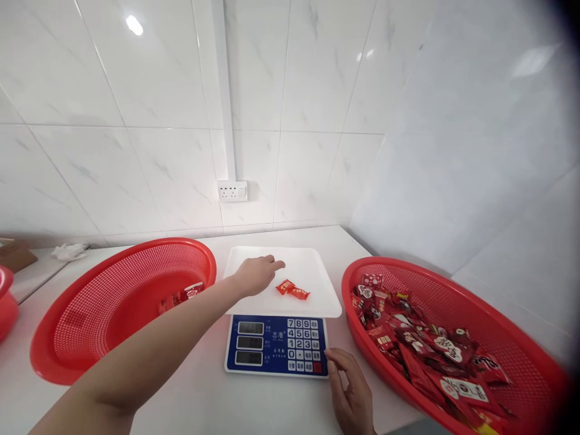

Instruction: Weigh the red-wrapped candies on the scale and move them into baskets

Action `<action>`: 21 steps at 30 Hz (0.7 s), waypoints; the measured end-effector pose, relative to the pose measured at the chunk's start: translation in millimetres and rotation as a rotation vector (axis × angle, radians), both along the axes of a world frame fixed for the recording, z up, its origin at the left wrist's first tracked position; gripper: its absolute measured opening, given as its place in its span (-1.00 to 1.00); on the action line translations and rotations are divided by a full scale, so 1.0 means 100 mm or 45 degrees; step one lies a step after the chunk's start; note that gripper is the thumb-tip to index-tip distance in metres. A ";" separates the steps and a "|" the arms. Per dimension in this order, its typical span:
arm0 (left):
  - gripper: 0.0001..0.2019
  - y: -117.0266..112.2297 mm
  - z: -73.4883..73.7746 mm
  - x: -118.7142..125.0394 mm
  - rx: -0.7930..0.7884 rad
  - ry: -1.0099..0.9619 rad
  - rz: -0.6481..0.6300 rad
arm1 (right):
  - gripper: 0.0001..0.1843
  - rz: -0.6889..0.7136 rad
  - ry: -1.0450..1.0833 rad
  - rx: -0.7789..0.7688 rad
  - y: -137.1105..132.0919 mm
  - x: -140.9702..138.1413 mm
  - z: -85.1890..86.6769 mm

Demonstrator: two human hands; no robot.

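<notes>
My left hand (260, 275) reaches over the white tray (312, 266) of a weighing scale, palm down, with its fingers partly stretched out and no object visible in it. Two small red wrapped candies (293, 289) lie on the tray, just right of my fingers and apart from them. Below the tray is the scale's blue keypad panel (278, 345); its display digits are too faint to read. Beside the panel's lower right corner is my right hand (351, 389), its fingers loosely bent, the fingertips at the panel's edge and nothing visible in them.
A red plastic basket (521, 314) at the right holds many red candy packets (421, 344). Another red basket (149, 260) stands at the left with a few packets (183, 295). A white tissue (69, 251) and a cardboard box (16, 260) lie far left. A tiled wall with a socket (232, 191) rises behind.
</notes>
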State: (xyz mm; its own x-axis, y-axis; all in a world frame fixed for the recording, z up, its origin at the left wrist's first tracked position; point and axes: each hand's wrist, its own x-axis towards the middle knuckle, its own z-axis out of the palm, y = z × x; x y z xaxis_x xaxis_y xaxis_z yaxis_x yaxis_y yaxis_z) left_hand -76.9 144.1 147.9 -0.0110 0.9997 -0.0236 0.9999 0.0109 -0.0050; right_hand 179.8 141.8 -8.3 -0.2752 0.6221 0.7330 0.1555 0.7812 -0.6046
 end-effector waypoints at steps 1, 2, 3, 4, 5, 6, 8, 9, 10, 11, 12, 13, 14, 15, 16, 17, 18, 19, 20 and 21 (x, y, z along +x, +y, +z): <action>-0.64 0.04 0.00 0.09 -0.010 0.008 -0.019 | -0.84 -0.003 -0.001 -0.001 0.00 0.00 0.00; -0.66 0.08 -0.01 0.17 -0.019 0.015 -0.042 | -0.84 -0.007 -0.004 -0.004 -0.01 0.00 0.01; -0.67 0.11 -0.02 0.25 -0.025 0.022 -0.070 | -0.84 -0.012 -0.010 -0.009 -0.01 0.01 0.01; -0.64 0.14 -0.04 0.33 -0.029 0.028 -0.102 | -0.83 -0.016 -0.018 -0.013 -0.02 0.02 0.00; -0.59 0.17 -0.06 0.39 -0.032 0.035 -0.135 | -0.83 -0.017 -0.027 -0.020 -0.02 0.02 0.00; -0.56 0.19 -0.08 0.43 -0.038 0.041 -0.166 | -0.83 -0.019 -0.034 -0.026 -0.02 0.03 0.00; -0.57 0.23 -0.13 0.48 -0.058 0.050 -0.221 | -0.83 -0.019 -0.037 -0.035 -0.03 0.04 0.01; -0.59 0.25 -0.15 0.49 -0.070 0.052 -0.241 | -0.83 -0.016 -0.035 -0.039 -0.02 0.03 0.01; -0.61 0.26 -0.16 0.48 -0.084 0.051 -0.254 | -0.83 -0.014 -0.030 -0.042 -0.02 0.03 0.02; -0.62 0.27 -0.17 0.46 -0.098 0.049 -0.262 | -0.83 -0.011 -0.025 -0.046 -0.02 0.03 0.03; -0.63 0.28 -0.18 0.45 -0.111 0.045 -0.267 | -0.83 -0.008 -0.023 -0.047 -0.02 0.02 0.04; -0.64 0.29 -0.18 0.43 -0.123 0.041 -0.267 | -0.83 -0.005 -0.021 -0.049 -0.02 0.02 0.05; -0.64 0.29 -0.18 0.41 -0.130 0.036 -0.263 | -0.83 -0.002 -0.021 -0.050 -0.02 0.01 0.05; -0.65 0.29 -0.18 0.40 -0.133 0.030 -0.256 | -0.83 -0.001 -0.020 -0.051 -0.02 0.01 0.05; -0.66 0.29 -0.18 0.39 -0.131 0.024 -0.246 | -0.83 0.002 -0.021 -0.053 -0.02 0.01 0.05; -0.67 0.28 -0.17 0.38 -0.125 0.018 -0.233 | -0.83 0.004 -0.021 -0.055 -0.02 0.01 0.05; -0.68 0.27 -0.17 0.38 -0.116 0.011 -0.218 | -0.82 0.006 -0.023 -0.059 -0.02 0.00 0.05; -0.69 0.26 -0.16 0.38 -0.106 0.002 -0.200 | -0.82 0.009 -0.026 -0.065 -0.02 0.01 0.04; -0.71 0.25 -0.16 0.37 -0.096 -0.009 -0.181 | -0.82 0.009 -0.028 -0.072 -0.02 0.01 0.04; -0.73 0.24 -0.15 0.36 -0.087 -0.023 -0.160 | -0.82 0.008 -0.031 -0.079 -0.02 0.01 0.04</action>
State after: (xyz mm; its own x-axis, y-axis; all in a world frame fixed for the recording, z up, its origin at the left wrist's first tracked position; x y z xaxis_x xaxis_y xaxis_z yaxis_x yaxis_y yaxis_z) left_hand -40.5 167.7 132.9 0.1148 0.9893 -0.0904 0.9934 -0.1138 0.0163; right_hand 180.5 140.3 -4.7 -0.2968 0.6643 0.6860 0.1660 0.7434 -0.6480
